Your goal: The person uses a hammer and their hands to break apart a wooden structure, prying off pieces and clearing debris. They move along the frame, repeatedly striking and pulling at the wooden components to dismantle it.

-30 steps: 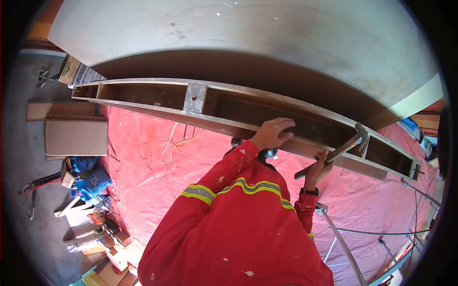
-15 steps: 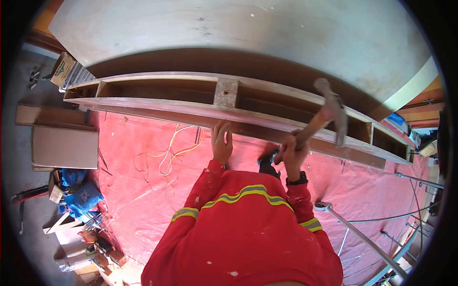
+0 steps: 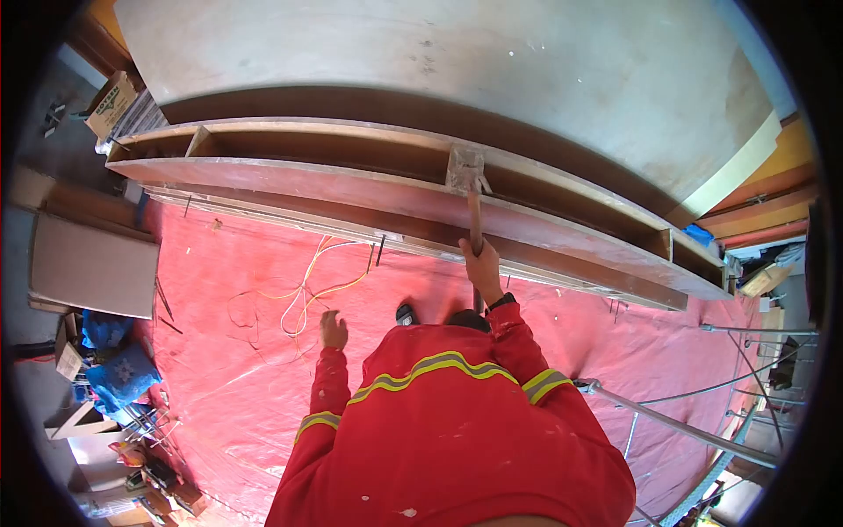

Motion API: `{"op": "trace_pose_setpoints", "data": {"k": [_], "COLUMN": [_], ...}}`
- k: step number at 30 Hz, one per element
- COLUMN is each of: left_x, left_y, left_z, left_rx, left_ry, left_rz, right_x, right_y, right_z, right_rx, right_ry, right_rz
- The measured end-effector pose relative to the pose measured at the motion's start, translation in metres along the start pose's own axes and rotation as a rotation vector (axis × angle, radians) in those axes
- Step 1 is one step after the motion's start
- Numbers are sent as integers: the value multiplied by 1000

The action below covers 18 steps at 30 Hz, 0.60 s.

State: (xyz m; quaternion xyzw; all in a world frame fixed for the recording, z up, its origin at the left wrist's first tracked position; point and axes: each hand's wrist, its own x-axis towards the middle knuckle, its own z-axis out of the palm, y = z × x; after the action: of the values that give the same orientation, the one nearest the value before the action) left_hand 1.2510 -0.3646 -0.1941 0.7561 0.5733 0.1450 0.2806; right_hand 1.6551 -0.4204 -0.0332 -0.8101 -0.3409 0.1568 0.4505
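My right hand (image 3: 482, 269) is closed round the wooden handle of a claw hammer (image 3: 475, 220). The hammer's head meets the pale block (image 3: 464, 163) set across the middle of a long, curved wooden frame (image 3: 351, 181). Down by my left side, my left hand (image 3: 333, 331) hangs over the red floor sheet, holding nothing, its thumb and fingers apart. Open compartments run along the frame on both sides of the block.
A large pale curved panel (image 3: 457, 61) stands behind the frame. Yellow and white cords (image 3: 303, 294) lie on the red sheet (image 3: 237, 351). Metal scaffold tubes (image 3: 694, 426) are at the right. Flat cardboard (image 3: 95, 265), a box (image 3: 111, 104) and blue bags (image 3: 123, 373) lie left.
The hammer has swung down and left from its raised position onto the block. My left hand has left the frame's near edge and dropped back toward my body.
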Motion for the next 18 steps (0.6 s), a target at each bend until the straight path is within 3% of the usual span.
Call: {"op": "trace_pose_setpoints", "data": {"k": [2, 3, 4, 6, 7, 8, 11, 14, 16, 18], "left_x": [-23, -33, -43, -55, -61, -69, -69, -49, -25, -5], "left_y": [-45, -44, -53, -68, -71, -73, -75, -46, -15, 23], "left_z": [6, 0, 4, 19, 26, 34, 73, 107, 114, 101], "left_rx": [54, 53, 58, 47, 33, 24, 6, -158, -169, -267], "left_ry": [19, -15, -23, -69, -108, -153, -313, -309, -242, -180], "left_rz": [-121, -253, -266, -288, -298, -312, -245, -288, -180, -192], "right_x": [-1, 3, 2, 6, 13, 24, 52, 47, 39, 34], "right_y": [-3, -20, -38, -79, -105, -127, -182, -195, -185, -179], "right_z": [-2, -13, -26, -61, -89, -119, -235, -343, -378, -395], "right_rx": [46, 128, 206, 573, 733, 695, 775, 731, 677, 643], "right_ry": [-17, -24, -34, 21, -6, 120, 430, 673, 789, 861], "right_rz": [82, 140, 205, 172, -58, -261, -643, -767, -772, -769]}}
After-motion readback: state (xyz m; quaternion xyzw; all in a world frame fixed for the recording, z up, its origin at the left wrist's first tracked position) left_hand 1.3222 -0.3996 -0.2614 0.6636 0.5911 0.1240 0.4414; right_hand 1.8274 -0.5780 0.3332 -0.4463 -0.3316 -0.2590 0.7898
